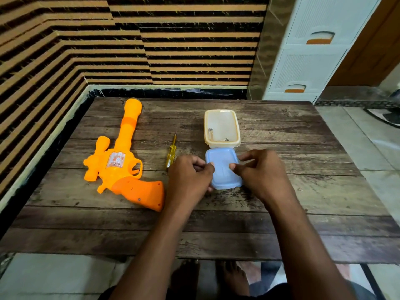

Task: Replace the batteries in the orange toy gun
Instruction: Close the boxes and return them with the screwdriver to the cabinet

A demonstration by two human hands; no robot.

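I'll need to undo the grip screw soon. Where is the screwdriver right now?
In the head view, the screwdriver lies on the wooden table, between the orange toy gun and the blue lid, just beyond the left hand.

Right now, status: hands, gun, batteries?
Left hand and right hand both pinch the blue lid, off its container. Orange toy gun untouched on table, screwdriver beside it. Nothing blocking.

Worn, matt wood-plank table [281,191]; glossy orange plastic toy gun [129,169]; matt blue plastic lid [224,172] between the fingers; cloudy translucent plastic container [221,126] beyond them; clear yellow plastic-handled screwdriver [171,154].
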